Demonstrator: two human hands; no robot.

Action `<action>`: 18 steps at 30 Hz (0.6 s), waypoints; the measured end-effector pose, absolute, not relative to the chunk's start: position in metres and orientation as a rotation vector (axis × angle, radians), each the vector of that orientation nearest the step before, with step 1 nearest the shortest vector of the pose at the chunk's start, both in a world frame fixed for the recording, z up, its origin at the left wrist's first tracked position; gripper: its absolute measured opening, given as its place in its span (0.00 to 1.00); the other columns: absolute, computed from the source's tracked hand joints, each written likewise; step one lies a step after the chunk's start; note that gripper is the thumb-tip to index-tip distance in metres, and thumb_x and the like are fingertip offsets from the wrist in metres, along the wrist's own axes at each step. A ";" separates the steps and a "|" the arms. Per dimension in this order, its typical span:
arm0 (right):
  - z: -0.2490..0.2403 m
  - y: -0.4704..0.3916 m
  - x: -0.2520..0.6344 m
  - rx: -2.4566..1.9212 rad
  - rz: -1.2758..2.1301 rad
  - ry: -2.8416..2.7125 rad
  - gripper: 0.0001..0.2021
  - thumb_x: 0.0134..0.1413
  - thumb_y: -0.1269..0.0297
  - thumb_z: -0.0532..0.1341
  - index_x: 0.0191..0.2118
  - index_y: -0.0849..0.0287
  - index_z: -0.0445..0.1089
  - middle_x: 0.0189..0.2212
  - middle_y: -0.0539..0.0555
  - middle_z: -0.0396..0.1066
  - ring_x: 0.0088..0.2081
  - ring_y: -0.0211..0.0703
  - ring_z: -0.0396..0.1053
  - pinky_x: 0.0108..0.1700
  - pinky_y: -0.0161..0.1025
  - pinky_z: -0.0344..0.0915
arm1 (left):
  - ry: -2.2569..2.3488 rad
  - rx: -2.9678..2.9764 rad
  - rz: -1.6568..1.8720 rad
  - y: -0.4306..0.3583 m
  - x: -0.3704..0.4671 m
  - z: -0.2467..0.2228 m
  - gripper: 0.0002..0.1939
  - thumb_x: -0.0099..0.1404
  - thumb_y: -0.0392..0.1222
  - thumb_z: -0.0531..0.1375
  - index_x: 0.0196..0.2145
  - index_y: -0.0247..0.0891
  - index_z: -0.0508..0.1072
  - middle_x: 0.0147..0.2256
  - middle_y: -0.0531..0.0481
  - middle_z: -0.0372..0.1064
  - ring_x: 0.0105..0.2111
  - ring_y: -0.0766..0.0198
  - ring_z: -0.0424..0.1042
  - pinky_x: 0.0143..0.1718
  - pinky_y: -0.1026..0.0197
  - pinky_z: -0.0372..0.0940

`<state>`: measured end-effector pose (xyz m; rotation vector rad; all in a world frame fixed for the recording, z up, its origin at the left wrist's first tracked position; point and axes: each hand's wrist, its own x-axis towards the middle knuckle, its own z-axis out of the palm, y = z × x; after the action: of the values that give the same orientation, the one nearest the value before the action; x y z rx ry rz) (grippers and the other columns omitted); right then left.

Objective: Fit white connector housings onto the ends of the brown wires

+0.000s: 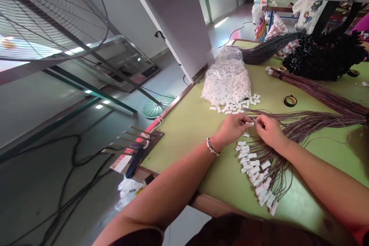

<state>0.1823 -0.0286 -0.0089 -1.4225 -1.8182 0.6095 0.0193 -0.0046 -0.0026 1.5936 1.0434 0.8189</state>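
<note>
My left hand [235, 128] pinches a small white connector [249, 123] between thumb and fingers. Close beside it, my right hand [270, 132] is closed on thin brown wire, its fingertips nearly meeting those of the left. A bundle of brown wires [314, 120] runs off to the right behind the right hand. Below the hands, several white connectors [255, 171] lie in a slanting row on wire ends. Loose white connectors [230, 108] are spread in front of a clear plastic bag [227, 78] full of them.
On the green table [184, 130] are a black tape roll [290, 100], a second brown wire bundle [317, 89], dark wires [259, 50] and a black heap [325, 55]. A pronged metal rack [141, 144] stands at the left edge. A large fan [54, 11] is upper left.
</note>
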 end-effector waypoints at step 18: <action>-0.008 -0.017 0.185 -1.427 1.056 -1.564 0.07 0.40 0.63 0.55 0.19 0.59 0.60 0.15 0.44 0.53 0.20 0.32 0.48 0.23 0.33 0.47 | 0.943 2.367 0.936 -0.004 0.018 -0.008 0.07 0.63 0.34 0.54 0.30 0.36 0.71 0.27 0.49 0.65 0.30 0.65 0.65 0.33 0.62 0.62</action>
<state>0.1851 -0.0171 -0.0076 -1.4266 -1.5641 1.0558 0.0178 -0.0036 -0.0083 2.3671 0.9426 0.9355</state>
